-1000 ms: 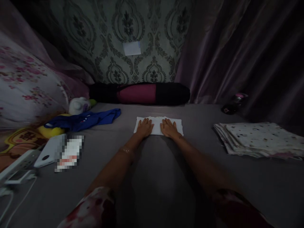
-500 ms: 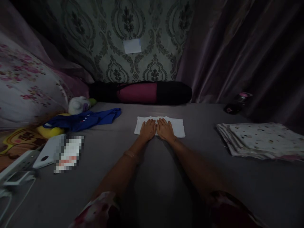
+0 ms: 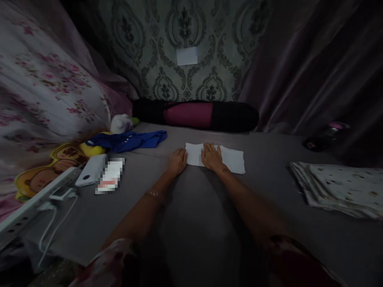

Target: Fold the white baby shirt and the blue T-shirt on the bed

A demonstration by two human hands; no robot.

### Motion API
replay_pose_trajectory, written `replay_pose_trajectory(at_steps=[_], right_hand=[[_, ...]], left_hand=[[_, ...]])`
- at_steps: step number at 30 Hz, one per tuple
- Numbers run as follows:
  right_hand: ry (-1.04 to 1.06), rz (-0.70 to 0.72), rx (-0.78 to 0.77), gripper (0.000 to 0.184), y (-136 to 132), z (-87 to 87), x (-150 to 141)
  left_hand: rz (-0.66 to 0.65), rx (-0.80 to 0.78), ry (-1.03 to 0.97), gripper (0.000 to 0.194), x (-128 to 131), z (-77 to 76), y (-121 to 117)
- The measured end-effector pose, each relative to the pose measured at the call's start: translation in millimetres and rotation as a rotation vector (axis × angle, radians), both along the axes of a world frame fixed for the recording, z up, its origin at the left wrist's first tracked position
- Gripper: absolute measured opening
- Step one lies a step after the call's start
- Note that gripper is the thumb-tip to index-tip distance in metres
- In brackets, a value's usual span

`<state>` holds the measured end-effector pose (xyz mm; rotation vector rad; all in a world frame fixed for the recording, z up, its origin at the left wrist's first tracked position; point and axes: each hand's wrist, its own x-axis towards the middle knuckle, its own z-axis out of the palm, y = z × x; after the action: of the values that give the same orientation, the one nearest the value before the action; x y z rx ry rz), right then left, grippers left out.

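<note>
The left hand (image 3: 178, 160) and right hand (image 3: 212, 158) are apart, neither visibly gripping; the right lies flat on the white cloth (image 3: 233, 158), apparently smoothing or steadying it; the left rests at its left end, perhaps squaring the edge.

White folded cloth (image 3: 232, 158), flat on grey sheet (image 3: 191, 223), slightly askew.

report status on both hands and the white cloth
Right hand flat on white cloth; left hand at its left end. Cloth folded, lying flat. Nothing seen on top but the hand.
</note>
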<state>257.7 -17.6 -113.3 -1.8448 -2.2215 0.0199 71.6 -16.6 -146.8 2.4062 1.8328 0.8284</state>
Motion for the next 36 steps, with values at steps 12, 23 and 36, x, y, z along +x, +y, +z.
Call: replay_pose_trajectory(at_steps=[12, 23, 36], right_hand=[[-0.023, -0.037, 0.004, 0.055, -2, -15.3, -14], [-0.089, -0.019, -0.11, 0.053, 10, -0.1, -26], [-0.043, 0.004, -0.064, 0.06, 15, -15.2, -49]], left_hand=[[0.022, -0.026, -0.082, 0.03, -9, -10.4, 5], [0.0, -0.008, -0.105, 0.025, -11, -9.7, 5], [-0.006, -0.029, -0.115, 0.026, -12, -10.2, 4]])
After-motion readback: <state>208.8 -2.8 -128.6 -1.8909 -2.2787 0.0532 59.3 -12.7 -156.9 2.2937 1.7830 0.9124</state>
